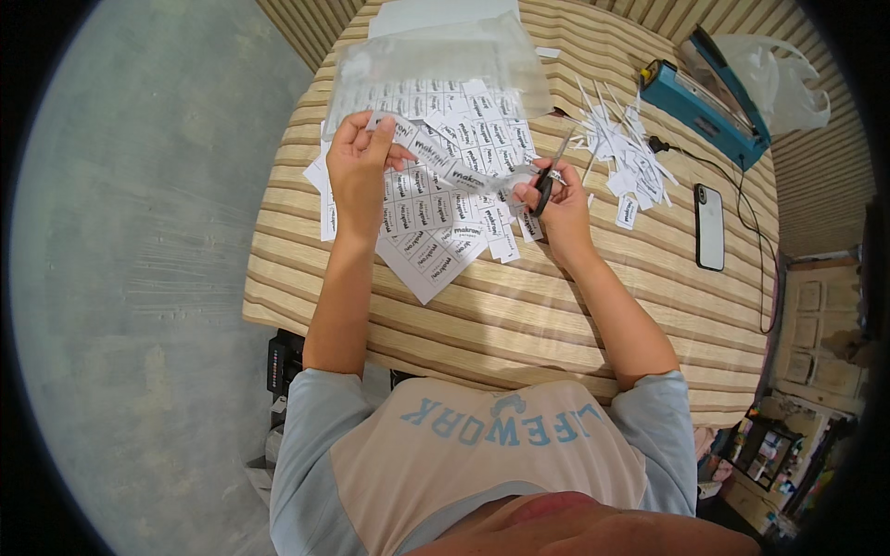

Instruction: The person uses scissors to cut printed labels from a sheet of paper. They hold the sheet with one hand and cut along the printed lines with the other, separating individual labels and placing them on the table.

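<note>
A long strip of printed paper labels (448,169) stretches between my two hands above the table. My left hand (368,149) pinches its left end between thumb and fingers. At the other end, my right hand (556,198) holds the strip and also a pair of scissors (546,182) with black handles, blades pointing up and away from me. Beneath lie printed label sheets (410,212), with one sheet (431,267) turned at an angle nearer to me. Small cut label pieces (499,233) rest on the sheets, partly hidden by my right hand.
Clear plastic bags or sheets (438,62) cover the far papers. A pile of paper offcuts and labels (629,149) lies right of the scissors. Beyond it are a blue heat sealer (702,111) with its black cord, a plastic bag (779,83) and a smartphone (709,228).
</note>
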Demonstrator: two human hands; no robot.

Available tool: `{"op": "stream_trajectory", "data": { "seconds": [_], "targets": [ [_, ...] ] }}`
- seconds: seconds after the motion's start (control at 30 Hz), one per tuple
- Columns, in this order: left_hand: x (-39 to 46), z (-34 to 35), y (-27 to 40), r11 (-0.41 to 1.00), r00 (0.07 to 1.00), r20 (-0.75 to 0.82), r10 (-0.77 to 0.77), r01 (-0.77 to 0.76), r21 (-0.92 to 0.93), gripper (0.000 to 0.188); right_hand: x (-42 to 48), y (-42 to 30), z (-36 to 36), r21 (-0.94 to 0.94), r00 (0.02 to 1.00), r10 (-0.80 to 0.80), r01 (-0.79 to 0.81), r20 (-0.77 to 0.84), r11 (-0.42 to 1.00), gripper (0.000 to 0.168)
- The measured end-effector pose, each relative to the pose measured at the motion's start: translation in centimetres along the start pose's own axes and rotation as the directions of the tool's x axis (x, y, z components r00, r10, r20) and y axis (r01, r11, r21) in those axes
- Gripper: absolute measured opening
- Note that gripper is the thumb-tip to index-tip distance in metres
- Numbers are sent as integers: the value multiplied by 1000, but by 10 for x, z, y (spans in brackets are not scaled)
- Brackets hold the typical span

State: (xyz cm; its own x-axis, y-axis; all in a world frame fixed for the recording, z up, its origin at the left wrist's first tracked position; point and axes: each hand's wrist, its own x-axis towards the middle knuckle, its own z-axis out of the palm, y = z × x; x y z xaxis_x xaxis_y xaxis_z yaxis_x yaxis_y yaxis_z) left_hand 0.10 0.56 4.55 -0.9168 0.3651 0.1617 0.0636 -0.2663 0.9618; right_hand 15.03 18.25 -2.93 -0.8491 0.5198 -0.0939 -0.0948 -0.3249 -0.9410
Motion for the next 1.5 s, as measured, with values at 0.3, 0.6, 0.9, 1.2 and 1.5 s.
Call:
{"op": "stream_trajectory", "data": {
  "seconds": [0.3, 0.6, 0.9, 1.2, 1.5],
  "targets": [
    [-13, -7, -32, 352, 897, 337, 287, -426, 834, 36, 1, -8, 1, -75, 996, 45, -51, -71, 996, 40],
    [-23, 32, -48, 507, 697, 712, 88, -647, 570, 38, 1, -5, -1, -70, 995, 63, -68, -73, 995, 40],
    [-17, 29, -56, 528, 716, 680, 160, -644, 553, 31, 5, 2, -3, -122, 998, 40, -44, -40, 992, 48],
    [-1, 13, -70, 568, 827, 385, 410, -562, 601, 30, -9, 2, 9, -86, 930, 113, -89, 350, 992, 56],
    [-6, 11, -68, 628, 822, 365, 437, -569, 530, 35, -8, 1, 6, -178, 890, 216, -155, 401, 972, 52]
  ]
}}
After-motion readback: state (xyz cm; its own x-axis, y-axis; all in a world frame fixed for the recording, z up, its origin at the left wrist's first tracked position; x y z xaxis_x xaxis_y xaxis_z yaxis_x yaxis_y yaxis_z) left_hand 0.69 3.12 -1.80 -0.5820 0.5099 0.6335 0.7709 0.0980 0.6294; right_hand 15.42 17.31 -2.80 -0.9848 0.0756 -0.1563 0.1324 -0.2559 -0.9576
